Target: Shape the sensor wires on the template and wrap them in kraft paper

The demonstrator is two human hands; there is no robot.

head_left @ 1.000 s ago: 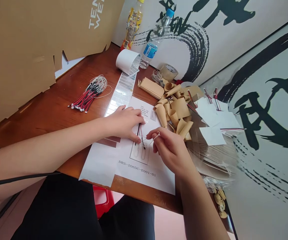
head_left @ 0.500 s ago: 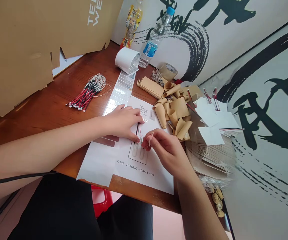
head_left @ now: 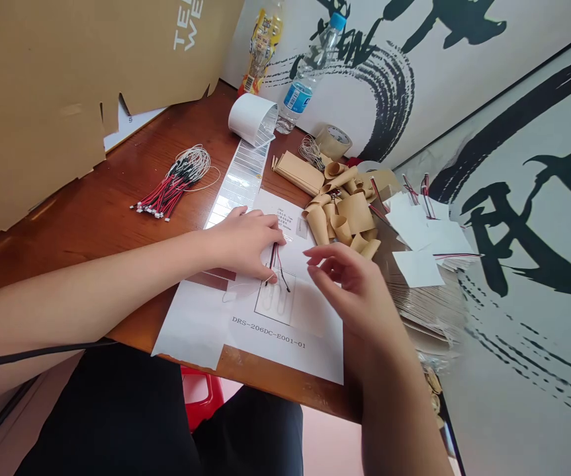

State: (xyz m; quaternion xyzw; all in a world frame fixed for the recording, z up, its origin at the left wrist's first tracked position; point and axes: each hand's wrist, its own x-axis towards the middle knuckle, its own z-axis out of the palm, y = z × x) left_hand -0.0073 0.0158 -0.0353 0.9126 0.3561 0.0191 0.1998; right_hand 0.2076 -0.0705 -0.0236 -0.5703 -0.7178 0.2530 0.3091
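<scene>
My left hand (head_left: 246,243) lies on the printed white sheet (head_left: 245,334), fingers stretched and apart, thumb out to the right. Beside its thumb and fingertips is a thin cable with red and black wires (head_left: 281,268); one black-tipped end rests near the printed frame on the sheet. My fingers hide the other end. A fine white thread or wire (head_left: 235,285) loops out left of the thumb. My right hand (head_left: 347,281) hovers over the sheet's right side, fingers loosely bent and apart from the thumb, with nothing visible in them.
A bundle of red-black cables (head_left: 176,182) lies at left. Behind the sheet is a label strip (head_left: 238,178) with a curled end. Rolled brown paper pieces (head_left: 342,215), a tape roll (head_left: 333,142), a water bottle (head_left: 299,96) and stacked cards (head_left: 419,268) stand right and back.
My right hand has let go of the thin white thread end and moved right, its fingers loosening. The black-tipped wire end now lies exposed on the sheet. My left hand has stayed put.
</scene>
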